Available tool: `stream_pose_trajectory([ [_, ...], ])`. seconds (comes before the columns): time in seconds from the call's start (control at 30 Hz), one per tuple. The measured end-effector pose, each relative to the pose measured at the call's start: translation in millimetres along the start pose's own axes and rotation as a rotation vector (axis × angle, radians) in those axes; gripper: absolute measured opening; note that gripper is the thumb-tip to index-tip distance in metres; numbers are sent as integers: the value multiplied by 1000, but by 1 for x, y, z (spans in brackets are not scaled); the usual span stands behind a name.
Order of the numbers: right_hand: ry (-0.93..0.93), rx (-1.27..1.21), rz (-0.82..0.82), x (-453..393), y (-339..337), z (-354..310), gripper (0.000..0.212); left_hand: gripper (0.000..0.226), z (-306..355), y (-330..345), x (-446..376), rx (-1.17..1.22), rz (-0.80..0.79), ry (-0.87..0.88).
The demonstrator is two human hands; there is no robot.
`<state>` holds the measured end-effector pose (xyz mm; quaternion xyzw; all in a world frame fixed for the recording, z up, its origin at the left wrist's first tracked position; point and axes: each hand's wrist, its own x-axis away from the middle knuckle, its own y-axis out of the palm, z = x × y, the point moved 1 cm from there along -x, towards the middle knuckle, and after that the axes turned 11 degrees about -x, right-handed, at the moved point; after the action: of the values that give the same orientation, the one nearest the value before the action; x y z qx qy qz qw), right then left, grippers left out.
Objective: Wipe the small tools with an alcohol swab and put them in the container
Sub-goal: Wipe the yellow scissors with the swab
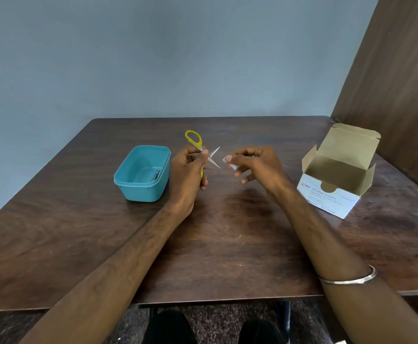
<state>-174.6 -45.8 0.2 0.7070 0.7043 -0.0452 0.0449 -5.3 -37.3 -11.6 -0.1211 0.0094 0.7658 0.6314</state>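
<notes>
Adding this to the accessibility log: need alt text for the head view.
Over a dark wooden table, the left hand holds yellow-handled scissors with blades open, while the right hand pinches a small white swab beside them. A teal container sits left; an open alcohol swab box right.

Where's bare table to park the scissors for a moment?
Bare wood lies between the teal container and the swab box, under and nearer than the hands. The near left table is bare too. Crowded only at the container and box.
</notes>
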Motion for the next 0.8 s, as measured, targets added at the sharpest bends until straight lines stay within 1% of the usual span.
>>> stream_pose_trajectory([
  [0.07,-29,-125,93,-1,-6,-2,19,26,0,0,0,-48,2,37],
  [0.13,-52,-205,141,-2,-9,-3,19,34,-1,1,1,-104,-8,77],
  [0.2,-52,-205,123,-2,-6,-2,19,34,-2,3,3,-151,-28,113],
  [0.27,-31,-170,78,0,2,0,20,29,-2,4,5,-166,-38,128],
  [0.43,-1,-120,39,3,11,3,16,30,-2,4,5,-226,-9,136],
  [0.63,9,-85,-19,8,17,3,8,24,-1,6,7,-259,18,156],
  [0.8,-6,-75,-32,12,19,2,10,23,-2,5,6,-279,23,183],
])
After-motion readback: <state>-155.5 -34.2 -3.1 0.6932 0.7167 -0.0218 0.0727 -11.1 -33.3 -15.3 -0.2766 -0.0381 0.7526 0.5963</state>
